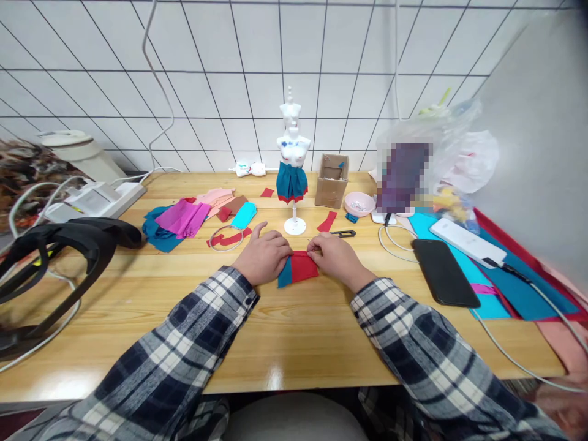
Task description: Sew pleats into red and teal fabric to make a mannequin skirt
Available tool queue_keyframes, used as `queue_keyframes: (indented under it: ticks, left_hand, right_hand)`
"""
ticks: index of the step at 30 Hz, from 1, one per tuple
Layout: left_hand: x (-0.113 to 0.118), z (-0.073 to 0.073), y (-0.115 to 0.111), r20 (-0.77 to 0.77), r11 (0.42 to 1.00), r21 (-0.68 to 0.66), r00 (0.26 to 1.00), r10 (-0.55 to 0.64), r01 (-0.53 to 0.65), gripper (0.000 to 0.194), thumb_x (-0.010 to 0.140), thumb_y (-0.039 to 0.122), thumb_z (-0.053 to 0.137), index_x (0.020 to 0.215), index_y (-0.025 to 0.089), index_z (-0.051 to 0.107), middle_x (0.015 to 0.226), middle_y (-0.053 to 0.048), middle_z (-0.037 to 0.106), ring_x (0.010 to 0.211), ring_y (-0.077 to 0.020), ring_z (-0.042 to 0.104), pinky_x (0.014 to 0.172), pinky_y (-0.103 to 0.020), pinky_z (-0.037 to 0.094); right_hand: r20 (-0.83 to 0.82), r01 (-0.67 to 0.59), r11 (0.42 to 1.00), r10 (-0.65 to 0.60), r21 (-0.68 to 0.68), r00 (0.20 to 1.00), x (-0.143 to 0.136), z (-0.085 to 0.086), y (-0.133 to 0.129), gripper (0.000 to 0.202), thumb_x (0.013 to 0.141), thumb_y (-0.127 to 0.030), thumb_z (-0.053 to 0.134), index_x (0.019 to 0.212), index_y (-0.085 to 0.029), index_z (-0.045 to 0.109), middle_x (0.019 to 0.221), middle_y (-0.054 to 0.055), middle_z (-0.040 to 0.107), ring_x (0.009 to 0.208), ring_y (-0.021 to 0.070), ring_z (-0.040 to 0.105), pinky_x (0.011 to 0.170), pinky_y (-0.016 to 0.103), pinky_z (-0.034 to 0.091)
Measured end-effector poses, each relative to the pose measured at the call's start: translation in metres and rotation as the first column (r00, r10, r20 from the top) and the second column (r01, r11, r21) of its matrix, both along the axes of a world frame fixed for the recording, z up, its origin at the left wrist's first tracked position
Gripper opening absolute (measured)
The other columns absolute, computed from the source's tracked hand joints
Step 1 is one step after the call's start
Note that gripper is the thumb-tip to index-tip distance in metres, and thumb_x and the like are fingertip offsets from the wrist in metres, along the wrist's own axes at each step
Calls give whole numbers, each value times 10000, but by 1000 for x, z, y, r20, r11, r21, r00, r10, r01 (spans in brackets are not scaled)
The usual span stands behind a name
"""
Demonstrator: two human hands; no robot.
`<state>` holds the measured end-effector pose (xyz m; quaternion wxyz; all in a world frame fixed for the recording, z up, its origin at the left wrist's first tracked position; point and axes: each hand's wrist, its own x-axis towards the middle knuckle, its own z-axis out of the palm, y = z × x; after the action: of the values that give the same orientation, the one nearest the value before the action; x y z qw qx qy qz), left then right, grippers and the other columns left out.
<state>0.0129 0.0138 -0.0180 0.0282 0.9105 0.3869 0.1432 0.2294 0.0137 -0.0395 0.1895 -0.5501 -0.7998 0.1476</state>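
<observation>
A small piece of red and teal cloth (301,272) lies on the table between my hands. My left hand (265,254) has its fingers closed at the cloth's upper left edge, with the thumb held away. At the upper right corner, the fingertips of my right hand (335,258) pinch the same cloth. Just behind stands a white mini dress form (294,156) wearing a teal skirt (291,182) with red trim. Near my right hand lie a black thread snipper (343,233) and a red scrap (327,221). An embroidery-like hoop (211,237) rests over red strips left of my left hand.
Fabric scraps (186,217) are heaped at left, beside a black headset (68,275) and a power strip (105,199). A cardboard box (331,180) and pink bowl (359,204) stand behind. At right are a black phone (444,272), a white power bank (468,241) and cables.
</observation>
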Motion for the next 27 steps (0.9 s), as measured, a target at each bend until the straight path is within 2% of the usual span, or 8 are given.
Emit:
queue_keyframes:
  ticks: [5, 9, 12, 15, 19, 22, 25, 27]
  left_hand:
    - [-3, -4, 2, 307, 960, -250, 930, 203, -127, 535, 865, 466, 553, 1337, 215, 530, 1221, -93, 661, 1140, -257, 585, 1016, -426, 415]
    - [-2, -7, 3, 247, 930, -335, 938, 242, -151, 372, 814, 521, 618, 1055, 250, 698, 1074, -43, 736, 1057, -260, 631, 1031, -450, 374]
    - [-1, -5, 3, 262, 949, -263, 934, 243, -173, 213, 841, 419, 608, 862, 248, 733, 957, -19, 755, 977, -232, 650, 1078, -496, 277]
    - [-2, -1, 1, 249, 975, -148, 948, 201, -168, 190, 861, 384, 597, 845, 271, 749, 924, -7, 754, 967, -223, 641, 1111, -549, 141]
    - [-2, 3, -3, 204, 991, -48, 970, 136, -128, 227, 894, 402, 555, 868, 296, 755, 908, -7, 751, 969, -219, 620, 1124, -561, 74]
    - [-2, 4, -3, 166, 988, -1, 974, 151, -153, 203, 879, 373, 574, 984, 313, 738, 916, -16, 744, 981, -241, 604, 1126, -581, 60]
    - [-10, 6, 1, 184, 961, 66, 950, 252, -268, 261, 864, 275, 573, 1085, 318, 706, 964, -31, 728, 1023, -269, 576, 1125, -587, 76]
    - [-21, 8, 7, 257, 901, 135, 893, 370, -412, 283, 874, 244, 550, 1106, 318, 695, 1075, -49, 695, 1115, -301, 521, 1113, -590, 104]
  right_hand:
    - [-76, -45, 997, 50, 64, 996, 0, 5, -6, 55, 833, -190, 620, 855, -212, 665, 860, 29, 675, 815, 171, 595, 706, 272, 406]
    - [-81, -44, 985, 58, 169, 995, 1, 14, -13, 59, 866, -233, 601, 866, -216, 657, 827, 31, 688, 795, 188, 594, 687, 289, 398]
    - [-154, -55, 971, 93, 233, 984, 0, 17, -17, 180, 866, -234, 601, 1036, -204, 652, 928, 46, 711, 856, 202, 613, 760, 307, 435]
    - [-168, -95, 960, 142, 264, 975, 0, 17, -18, 415, 834, -285, 650, 1235, -192, 595, 1074, 71, 704, 983, 236, 607, 873, 344, 444]
    - [-79, -106, 963, 129, 246, 988, 0, 18, -17, 188, 882, -301, 603, 1006, -211, 711, 972, 64, 728, 921, 243, 602, 850, 370, 424]
    - [-64, -90, 952, 113, 293, 992, 1, 19, -18, 196, 926, -303, 553, 911, -224, 732, 924, 56, 726, 875, 226, 588, 826, 368, 414]
    - [-86, -47, 903, 92, 427, 992, 3, 20, -19, 234, 952, -325, 519, 948, -241, 738, 1034, 62, 706, 943, 220, 564, 872, 365, 403]
    - [-49, -71, 881, 107, 468, 993, 3, 18, -19, 246, 963, -329, 502, 981, -250, 734, 1061, 62, 695, 967, 222, 546, 888, 368, 389]
